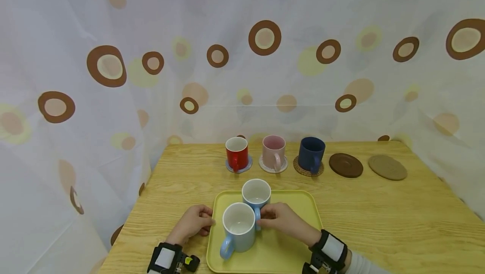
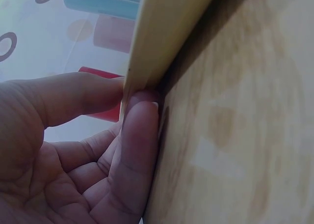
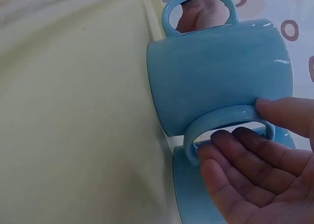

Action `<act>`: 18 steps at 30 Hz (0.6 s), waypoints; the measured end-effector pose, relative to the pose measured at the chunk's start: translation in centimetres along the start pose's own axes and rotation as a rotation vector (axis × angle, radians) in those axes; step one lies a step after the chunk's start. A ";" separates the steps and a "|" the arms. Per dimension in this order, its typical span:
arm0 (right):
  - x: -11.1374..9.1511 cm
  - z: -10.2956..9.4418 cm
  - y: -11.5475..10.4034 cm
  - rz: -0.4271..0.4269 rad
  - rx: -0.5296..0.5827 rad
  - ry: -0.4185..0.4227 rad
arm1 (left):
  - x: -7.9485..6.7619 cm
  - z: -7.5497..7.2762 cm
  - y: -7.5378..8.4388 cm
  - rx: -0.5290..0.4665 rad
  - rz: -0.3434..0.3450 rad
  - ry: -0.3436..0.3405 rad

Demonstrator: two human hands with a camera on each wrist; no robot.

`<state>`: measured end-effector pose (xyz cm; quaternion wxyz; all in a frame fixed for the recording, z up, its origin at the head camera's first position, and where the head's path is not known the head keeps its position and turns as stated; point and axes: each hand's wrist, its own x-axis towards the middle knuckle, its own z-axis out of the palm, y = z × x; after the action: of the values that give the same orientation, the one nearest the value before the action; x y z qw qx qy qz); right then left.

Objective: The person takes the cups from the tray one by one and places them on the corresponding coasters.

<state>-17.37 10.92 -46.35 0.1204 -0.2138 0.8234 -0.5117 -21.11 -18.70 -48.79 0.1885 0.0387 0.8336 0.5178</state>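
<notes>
A yellow tray (image 1: 288, 253) lies on the wooden table with two light blue mugs on it, both upright. My left hand (image 1: 191, 223) pinches the tray's left rim; in the left wrist view the thumb is on the rim and a finger tucks under it. With my right hand (image 1: 282, 217) I hold the handle (image 3: 228, 117) of the rear blue mug (image 1: 256, 192), thumb at the handle's upper end and fingers curled at its loop. The front blue mug (image 1: 242, 240) stands close against it, its handle turned toward the near left.
Along the back of the table, a red mug (image 1: 236, 152), a pink mug (image 1: 273, 150) and a navy mug (image 1: 311, 154) each stand on a coaster. To their right lie a dark brown coaster (image 1: 346, 165) and a tan coaster (image 1: 387, 167). A patterned curtain (image 1: 235, 80) hangs behind.
</notes>
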 end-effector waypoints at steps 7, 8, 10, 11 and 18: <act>0.1 0.2 0.3 0.011 -0.031 0.033 | 0.0 0.0 0.1 0.005 -0.013 0.017; 0.1 0.2 0.4 0.017 -0.034 0.038 | 0.0 0.0 0.1 0.006 -0.014 0.021; 0.1 0.1 0.5 0.026 -0.031 0.048 | 0.1 0.1 0.1 0.006 -0.015 0.026; 0.1 0.1 0.6 0.029 -0.023 0.049 | 0.1 0.1 0.1 0.005 -0.015 0.028; -0.4 -0.3 1.3 0.077 0.171 -0.019 | 0.0 0.1 0.1 0.012 -0.011 0.025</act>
<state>-17.41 11.81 -47.41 0.1655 -0.1760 0.7831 -0.5731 -21.07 -18.58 -48.76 0.1807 0.0287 0.8392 0.5121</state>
